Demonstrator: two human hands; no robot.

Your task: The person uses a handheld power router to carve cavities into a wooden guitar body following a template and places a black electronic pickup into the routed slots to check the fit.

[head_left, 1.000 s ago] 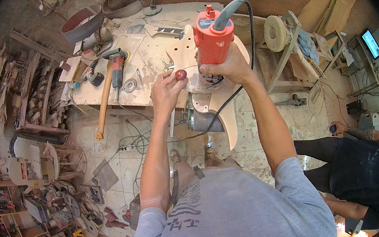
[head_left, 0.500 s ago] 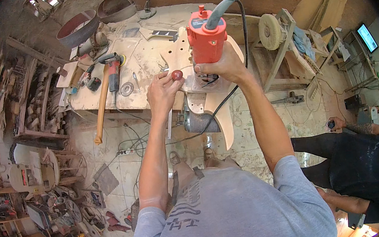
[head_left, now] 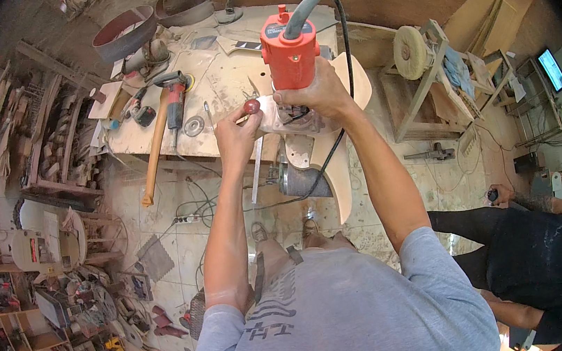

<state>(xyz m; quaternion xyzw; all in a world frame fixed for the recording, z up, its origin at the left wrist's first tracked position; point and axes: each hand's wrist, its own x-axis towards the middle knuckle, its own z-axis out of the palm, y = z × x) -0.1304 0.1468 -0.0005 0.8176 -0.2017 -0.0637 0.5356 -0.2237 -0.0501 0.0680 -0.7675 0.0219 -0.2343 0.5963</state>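
Note:
A red router (head_left: 289, 62) stands upright over a pale wooden piece with a curved outline (head_left: 345, 174), which juts past the bench's near edge. My right hand (head_left: 322, 97) is closed round the lower part of the router's red body. With the fingers of my left hand (head_left: 236, 137) I grip a round dark-red knob (head_left: 252, 106) at the left side of the router's base. The clear base plate (head_left: 317, 124) shows below my right hand; the cutter is hidden. A black cord (head_left: 347, 48) loops from the router's top down past my right wrist.
On the dusty bench (head_left: 213, 78) lie an angle grinder (head_left: 176, 103), a long wooden handle (head_left: 157, 148) and a cordless drill (head_left: 142, 114). A buffing wheel (head_left: 410, 52) on a frame stands to the right. A co-worker (head_left: 536, 249) is at right. Cables (head_left: 204, 209) trail over the floor.
Both hands have moved a little to the left with the router. The wooden piece stays where it was, and my grip on the knob and body is unchanged.

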